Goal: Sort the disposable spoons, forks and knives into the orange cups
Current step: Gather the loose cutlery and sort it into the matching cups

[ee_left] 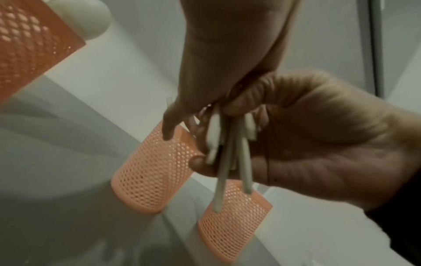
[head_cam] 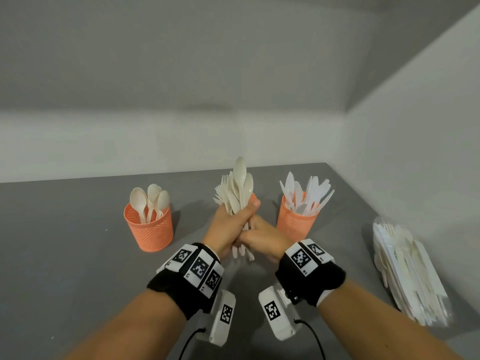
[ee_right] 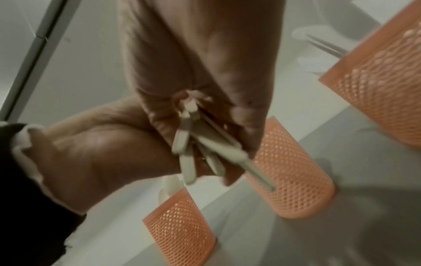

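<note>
Middle cup (head_cam: 253, 197) mostly hidden behind the raised bundle (head_cam: 237, 193) of spoons and forks; only a sliver of orange rim shows by the thumb in the head view. Its contents cannot be told. Both hands together at the counter's (head_cam: 65, 242) centre: left hand (head_cam: 228, 227) wrapped round the bundle's middle, right hand (head_cam: 262, 240) closed on the handle ends just below, the two touching. Wrist views blurred and dim; handles (ee_left: 227, 156) stick out under the curled fingers, exact count unclear. Spoon cup (head_cam: 149, 227) stands toward the left side, bowls up. Knife cup (head_cam: 296, 220) stands toward the right, just beyond the right hand, its lower part hidden by it. Clear bag (head_cam: 410, 271) of unsorted cutlery lies along the right edge, against the wall; pieces inside hard to separate.
</note>
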Demonstrator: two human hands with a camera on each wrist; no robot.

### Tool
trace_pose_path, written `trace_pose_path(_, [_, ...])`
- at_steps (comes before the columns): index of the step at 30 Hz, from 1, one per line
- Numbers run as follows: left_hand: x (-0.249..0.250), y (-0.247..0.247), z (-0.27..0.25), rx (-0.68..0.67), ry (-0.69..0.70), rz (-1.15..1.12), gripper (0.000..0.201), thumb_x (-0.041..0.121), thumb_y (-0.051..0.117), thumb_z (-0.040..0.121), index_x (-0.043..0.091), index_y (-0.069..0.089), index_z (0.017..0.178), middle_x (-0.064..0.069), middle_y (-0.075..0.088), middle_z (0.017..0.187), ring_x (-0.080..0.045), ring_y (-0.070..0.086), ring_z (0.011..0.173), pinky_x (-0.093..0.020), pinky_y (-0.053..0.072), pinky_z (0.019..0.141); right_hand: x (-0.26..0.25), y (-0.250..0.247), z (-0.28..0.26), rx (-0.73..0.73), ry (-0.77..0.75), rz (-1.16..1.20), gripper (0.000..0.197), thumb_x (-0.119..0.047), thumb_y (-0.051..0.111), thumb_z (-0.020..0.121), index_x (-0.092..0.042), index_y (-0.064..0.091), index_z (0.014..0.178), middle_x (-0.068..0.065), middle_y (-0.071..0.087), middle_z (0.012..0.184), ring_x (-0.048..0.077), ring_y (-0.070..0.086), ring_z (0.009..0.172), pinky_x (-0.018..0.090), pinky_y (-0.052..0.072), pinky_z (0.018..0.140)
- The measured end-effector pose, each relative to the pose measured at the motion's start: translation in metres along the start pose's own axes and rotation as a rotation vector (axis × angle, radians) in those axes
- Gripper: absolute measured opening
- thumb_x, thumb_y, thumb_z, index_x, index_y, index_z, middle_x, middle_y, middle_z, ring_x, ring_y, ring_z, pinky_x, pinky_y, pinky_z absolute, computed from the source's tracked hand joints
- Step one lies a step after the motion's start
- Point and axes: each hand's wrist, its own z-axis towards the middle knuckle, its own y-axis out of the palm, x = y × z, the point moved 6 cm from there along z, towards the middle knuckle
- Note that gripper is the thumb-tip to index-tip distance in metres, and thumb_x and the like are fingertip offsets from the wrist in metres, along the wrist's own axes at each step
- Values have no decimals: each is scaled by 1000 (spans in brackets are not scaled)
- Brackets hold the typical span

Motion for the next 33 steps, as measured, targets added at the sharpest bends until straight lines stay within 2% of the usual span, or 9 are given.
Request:
trace_pose_path(4, [2, 2, -3, -149, -23, -33, 35, 16, 68, 84, -3, 57, 111, -10, 65, 89, -17, 66, 81, -22, 54, 68, -2, 7, -5, -29, 107, 328, 11, 6, 47, 69, 0, 47, 78, 4, 43, 66, 11, 44, 56, 15, 38, 53])
trace_pose_path(6, [3, 3, -7, -256, -53, -82, 43, 16, 70, 81, -7, 54, 114, -11, 63, 86, -14, 66, 73, -19, 53, 60, -2, 11, -9, -97, 145, 467, 14, 8, 40, 68, -3, 41, 76, 3, 35, 55, 14, 38, 48, 20, 35, 50])
trace_pose_path(9, [2, 3, -10, -371, -107, -106, 50, 18, 70, 71, -7, 55, 112, -10, 69, 95, -14, 69, 85, -23, 55, 72, -3, 19, -16, -273, 166, 592, 22, 3, 34, 52, -15, 30, 64, 0, 31, 43, 13, 32, 40, 22, 31, 45])
trace_pose_path(11, [0, 4, -13, -382, -133, -122, 43, 15, 69, 75, -9, 55, 108, -7, 72, 78, -13, 69, 73, -23, 54, 65, -3, 20, -20, -323, 195, 638, 20, 3, 33, 52, -14, 30, 61, 0, 34, 44, 14, 34, 40, 22, 35, 48])
trace_pose_path(16, [-2, -12, -7, -110, -92, -217, 14, 9, 58, 90, 7, 54, 76, 2, 55, 48, -10, 60, 48, -24, 53, 51, 5, -8, -15, -78, 182, 110, 15, -10, 49, 88, -19, 59, 82, 4, 62, 74, 18, 61, 70, 33, 50, 71])
trace_pose_path(20, [-4, -24, -2, 2, -34, -94, 11, 9, 57, 91, 3, 56, 82, -7, 45, 53, -13, 47, 44, -24, 47, 48, -27, -48, -18, 391, -173, 20, 12, -23, 64, 85, -16, 61, 76, -2, 59, 65, 4, 57, 54, 23, 46, 59])
trace_pose_path(26, [5, -6, -12, -150, 163, 127, 15, 5, 54, 90, -3, 56, 102, -6, 59, 70, -14, 55, 60, -24, 43, 49, -34, -19, -12, 356, -190, -189, 33, -28, 69, 81, 2, 57, 88, 14, 63, 78, 16, 58, 55, 13, 46, 48])
trace_pose_path(30, [-3, -10, -15, -201, 142, 222, 56, -9, 58, 72, 6, 43, 124, 0, 59, 89, -3, 57, 71, -13, 46, 56, -31, -17, -9, 322, -153, -184, 33, -19, 53, 89, -9, 52, 121, 6, 63, 106, 17, 60, 96, 17, 43, 70])
trace_pose_path(33, [-1, -10, -17, -210, 143, 206, 54, -8, 62, 77, 7, 41, 124, 2, 58, 88, 2, 56, 64, -11, 44, 53, -28, -13, -8, 296, -177, 46, 42, -11, 44, 92, -15, 45, 134, 4, 60, 122, 16, 57, 112, 16, 43, 82])
